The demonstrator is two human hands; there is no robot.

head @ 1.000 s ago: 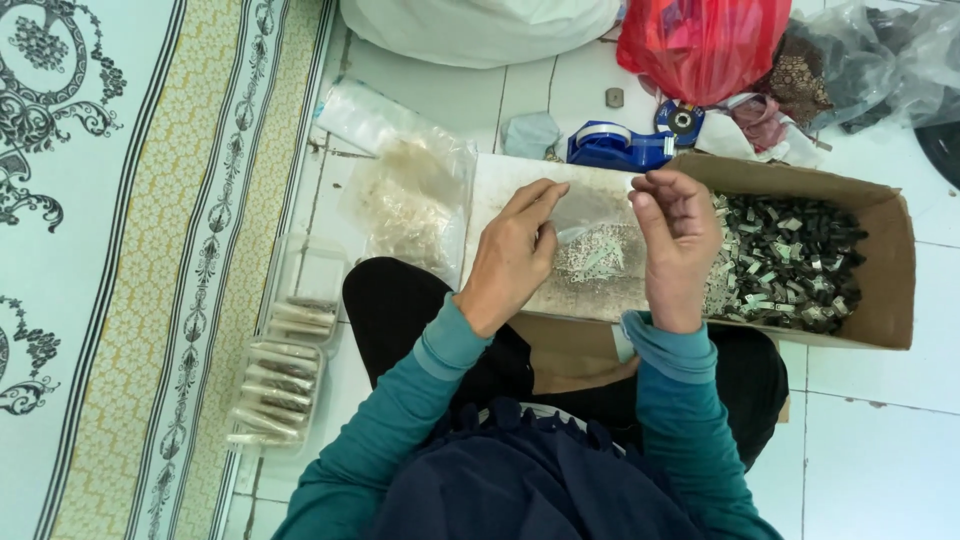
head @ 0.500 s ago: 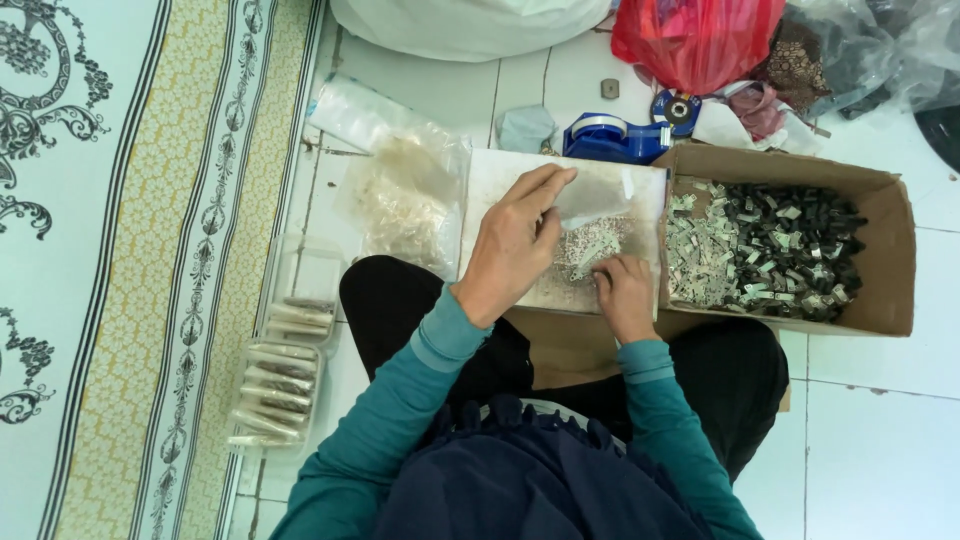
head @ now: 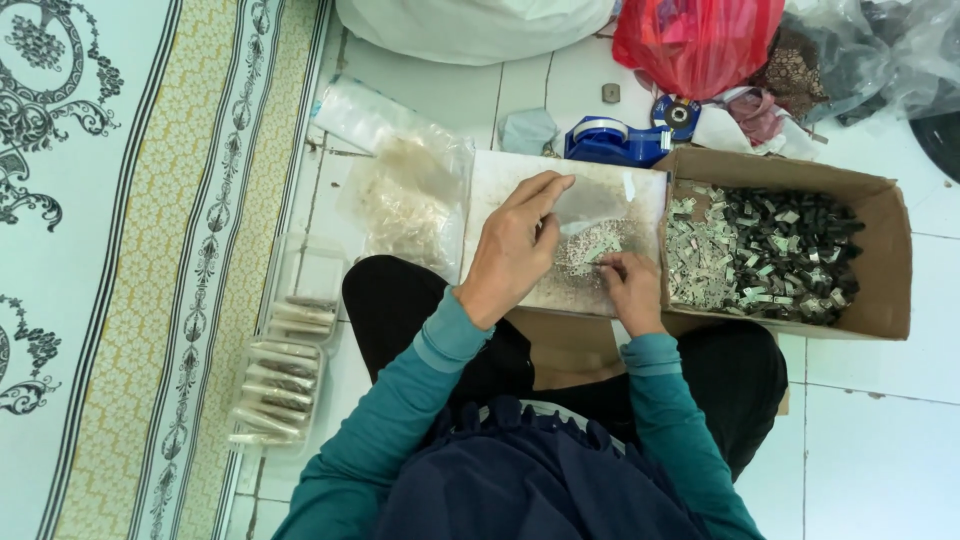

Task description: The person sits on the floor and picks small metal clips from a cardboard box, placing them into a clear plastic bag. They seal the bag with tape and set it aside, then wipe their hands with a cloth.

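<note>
seated, left hand [head: 515,245] flat, fingers spread on board [head: 500,180]; right hand [head: 625,285] pinching tiny, light, slippery metal bits [head: 590,245], likely best nipped singly.

- A flat board [head: 520,180] lies on the floor [head: 870,440] before the seated person's knees.
- A small pile of bits [head: 590,245] sits on the board, between the left hand [head: 515,245] and the right hand [head: 630,285].
- A cardboard box [head: 885,260] stands just right of the board, with many small pieces [head: 770,250] in it.
- A tape dispenser [head: 615,140] lies behind the board.
- A loose plastic bag [head: 405,195] lies left of the board.
- A row of filled packets [head: 275,385] lies nearer, further left, beside a mat [head: 120,250].
- Several bags [head: 700,35] lie behind the box.
</note>
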